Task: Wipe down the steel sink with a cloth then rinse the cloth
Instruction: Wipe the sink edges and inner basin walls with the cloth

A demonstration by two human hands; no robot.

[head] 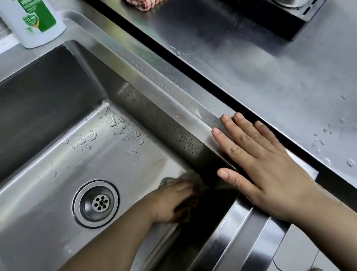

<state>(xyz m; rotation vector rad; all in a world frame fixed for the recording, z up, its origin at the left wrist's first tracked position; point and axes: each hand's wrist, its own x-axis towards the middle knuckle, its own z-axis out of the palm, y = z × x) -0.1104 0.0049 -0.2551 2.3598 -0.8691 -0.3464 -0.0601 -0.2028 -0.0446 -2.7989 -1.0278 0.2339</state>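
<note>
My left hand [174,201] presses the pale cloth [189,176] onto the sink [42,165] floor against its right wall, beside the drain [96,203]; blur hides whether my fingers curl round it. My right hand [264,165] lies flat, fingers straight, on the sink's right rim.
</note>
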